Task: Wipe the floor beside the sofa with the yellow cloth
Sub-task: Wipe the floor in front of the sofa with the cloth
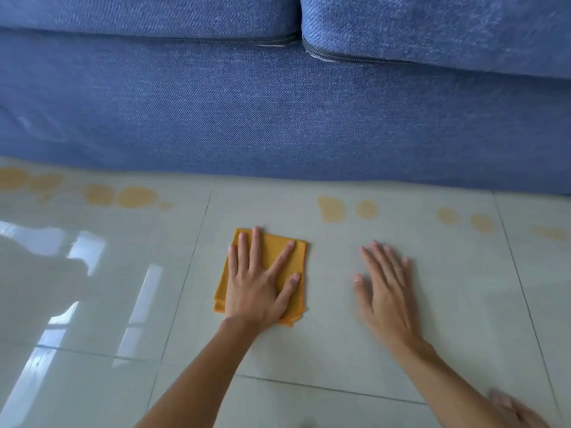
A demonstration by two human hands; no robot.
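Observation:
A folded yellow cloth (296,251) lies flat on the pale tiled floor (340,344) in front of the blue sofa (278,118). My left hand (262,285) presses flat on the cloth, fingers spread, covering most of it. My right hand (386,288) rests flat on the bare tile to the right of the cloth, fingers apart, holding nothing. Yellowish stains (332,209) dot the floor along the sofa's base, just beyond the cloth and both hands.
The sofa front runs across the whole view, with two seat cushions (432,29) above. More stains (123,196) lie at the far left and stains (463,217) at the right. Window glare reflects on the left tiles (77,273). Another hand (519,412) shows blurred at bottom right.

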